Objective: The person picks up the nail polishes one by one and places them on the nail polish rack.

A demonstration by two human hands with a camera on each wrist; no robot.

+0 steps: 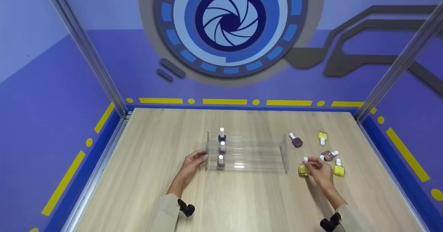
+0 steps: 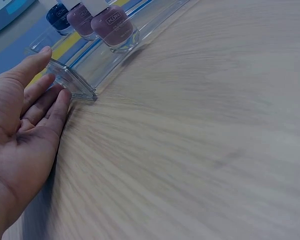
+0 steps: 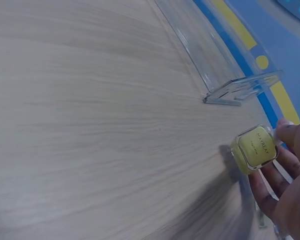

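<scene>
Head: left hand [image 1: 191,161] at left end of clear rack [image 1: 256,155], three polish bottles [image 1: 222,147] inside; right hand [image 1: 321,172], right of rack, pinches yellow bottle [image 1: 303,171] by cap [image 1: 305,159]. Left wrist: fingers [image 2: 60,109] loosely extended, touching rack. Right wrist: yellow bottle tilted.

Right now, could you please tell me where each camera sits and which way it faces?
Head: worn on the head, facing forward and down at the table and clear rack; left hand, right hand and sleeves show.
Left wrist: worn there, facing the rack's left end and three bottles in it; the left hand shows.
Right wrist: worn there, facing the yellow bottle and rack's right end; part of the right hand shows.
Shared: head and right wrist both show the yellow bottle.
</scene>
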